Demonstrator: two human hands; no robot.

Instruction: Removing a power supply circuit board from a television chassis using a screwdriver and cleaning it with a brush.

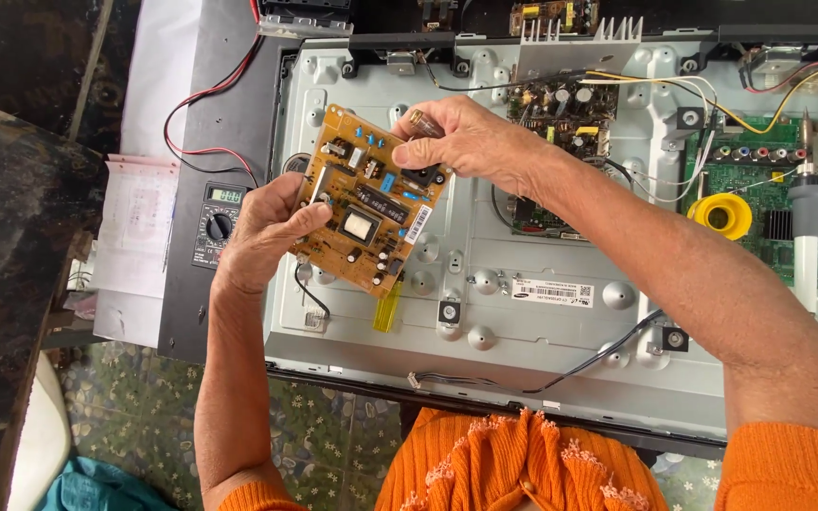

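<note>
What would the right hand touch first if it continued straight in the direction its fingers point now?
The right hand points left and slightly down, pinching a small brown part. It already meets the top edge of the tan circuit board that the left hand holds, though depth is unclear.

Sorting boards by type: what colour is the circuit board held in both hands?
Tan-orange circuit board, clearest in the head view.

Even, bright daylight fills the view; the metal panel (pixel 523 322) shows soft glare (no hard shadows), focus is sharp, and the far left stays dim.
</note>
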